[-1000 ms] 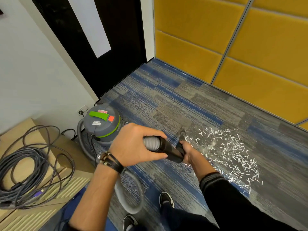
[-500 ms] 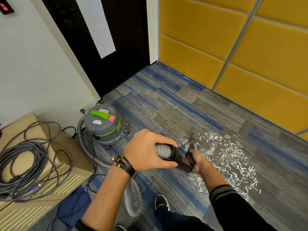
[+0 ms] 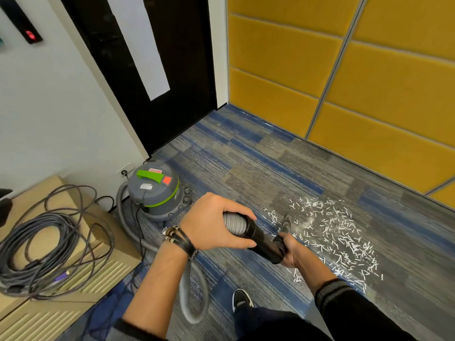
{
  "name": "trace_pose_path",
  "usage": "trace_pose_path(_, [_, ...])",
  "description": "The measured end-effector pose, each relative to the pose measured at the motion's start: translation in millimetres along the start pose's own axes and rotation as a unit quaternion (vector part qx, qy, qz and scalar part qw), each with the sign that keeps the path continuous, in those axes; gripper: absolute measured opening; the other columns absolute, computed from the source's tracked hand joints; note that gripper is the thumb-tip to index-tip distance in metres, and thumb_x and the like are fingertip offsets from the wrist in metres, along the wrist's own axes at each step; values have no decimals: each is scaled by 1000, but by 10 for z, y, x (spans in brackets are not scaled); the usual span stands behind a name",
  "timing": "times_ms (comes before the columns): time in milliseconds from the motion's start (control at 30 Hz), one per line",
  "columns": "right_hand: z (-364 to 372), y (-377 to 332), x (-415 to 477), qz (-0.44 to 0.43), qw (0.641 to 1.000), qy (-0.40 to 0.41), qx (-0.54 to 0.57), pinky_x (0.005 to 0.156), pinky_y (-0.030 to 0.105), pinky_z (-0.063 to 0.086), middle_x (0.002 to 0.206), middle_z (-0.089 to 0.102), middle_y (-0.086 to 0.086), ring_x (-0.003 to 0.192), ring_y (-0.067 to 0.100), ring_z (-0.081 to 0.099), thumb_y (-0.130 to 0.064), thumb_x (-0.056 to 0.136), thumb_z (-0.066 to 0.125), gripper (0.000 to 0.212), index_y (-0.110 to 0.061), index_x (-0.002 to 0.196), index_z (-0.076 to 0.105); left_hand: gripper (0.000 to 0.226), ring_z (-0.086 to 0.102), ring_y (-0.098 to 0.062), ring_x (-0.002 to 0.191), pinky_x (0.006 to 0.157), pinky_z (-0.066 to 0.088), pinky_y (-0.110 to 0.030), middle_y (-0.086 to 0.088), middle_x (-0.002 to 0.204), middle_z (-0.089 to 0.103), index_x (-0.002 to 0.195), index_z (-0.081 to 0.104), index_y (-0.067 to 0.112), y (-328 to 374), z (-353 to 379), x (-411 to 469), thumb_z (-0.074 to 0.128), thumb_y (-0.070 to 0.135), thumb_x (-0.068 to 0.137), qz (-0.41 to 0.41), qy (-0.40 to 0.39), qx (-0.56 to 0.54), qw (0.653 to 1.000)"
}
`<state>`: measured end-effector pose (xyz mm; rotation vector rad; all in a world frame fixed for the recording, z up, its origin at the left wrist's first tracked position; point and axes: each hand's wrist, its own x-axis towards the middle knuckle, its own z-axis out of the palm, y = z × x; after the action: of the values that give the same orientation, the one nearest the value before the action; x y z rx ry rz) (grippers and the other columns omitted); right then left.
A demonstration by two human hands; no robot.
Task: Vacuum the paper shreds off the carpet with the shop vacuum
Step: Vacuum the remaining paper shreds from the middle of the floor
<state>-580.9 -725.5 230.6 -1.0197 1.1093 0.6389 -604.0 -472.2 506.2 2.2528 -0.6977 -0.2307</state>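
White paper shreds (image 3: 334, 232) lie scattered over the blue-grey carpet (image 3: 258, 168) at centre right. A grey shop vacuum (image 3: 155, 190) with a green band stands by the left wall. Its grey hose (image 3: 192, 291) loops along the floor and rises to a black wand (image 3: 263, 239). My left hand (image 3: 216, 222) grips the hose cuff where it joins the wand. My right hand (image 3: 293, 249) grips the wand's lower end. The nozzle tip (image 3: 286, 221) points down at the left edge of the shreds.
A coil of grey cable (image 3: 44, 244) lies on a tan raised box (image 3: 71, 306) at the left. A black door (image 3: 138, 70) stands behind the vacuum. Yellow wall panels (image 3: 344, 82) border the carpet on the right. My shoe (image 3: 242, 300) is near the hose loop.
The view has tilted up and shifted slightly. Both hands keep their grip on the wand, and the nozzle stays at the left edge of the shreds.
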Motion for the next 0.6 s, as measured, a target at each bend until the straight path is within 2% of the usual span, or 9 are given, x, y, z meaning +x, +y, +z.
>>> trace_pose_path(67, [6,116,42,-5,999,-5,-32,98,52,50,120,64,15,103,34,65,-41,102,39,41,-5,121,49,42,72,3,86,85,58,-33,23,94,78,102,81,37,11,48,-208,87,57,66,-6,7,15,1000])
trace_pose_path(167, [226,260,-36,-17,998,-27,-53,85,45,55,118,62,19,89,32,64,-39,103,37,37,-8,121,49,42,72,4,89,86,58,-34,24,98,78,104,81,39,13,47,-480,87,58,67,-11,28,18,999])
trace_pose_path(300, [484,444,-320,-19,999,-37,-34,78,42,54,106,59,18,78,29,61,-40,105,35,33,-9,113,45,43,72,6,90,87,58,-33,24,97,77,104,80,42,13,11,-694,88,58,65,-15,43,22,999])
trace_pose_path(433, [297,604,-377,-19,999,-26,-42,100,49,48,105,61,19,84,31,61,-40,104,38,36,-8,119,43,42,71,8,85,84,58,-31,26,91,76,102,79,43,48,119,-859,94,51,64,-32,36,-6,999])
trace_pose_path(467, [210,638,-366,-8,999,-22,-37,97,48,50,98,64,18,82,31,62,-41,104,39,36,-8,116,44,41,71,8,85,84,58,-29,27,91,76,101,79,42,71,174,-880,94,50,64,-34,29,-8,999])
trace_pose_path(533, [62,698,-351,6,1000,-12,-28,81,43,53,82,63,14,72,28,60,-41,104,38,33,-9,104,45,41,70,10,83,82,57,-24,28,89,75,101,79,41,119,270,-908,94,50,64,-30,21,-2,999])
trace_pose_path(600, [-11,731,-323,6,1000,-15,-26,83,44,52,92,62,15,74,29,59,-44,103,37,36,-9,110,45,42,70,8,83,83,56,-25,27,90,75,103,79,43,169,312,-921,90,56,65,-30,16,19,999])
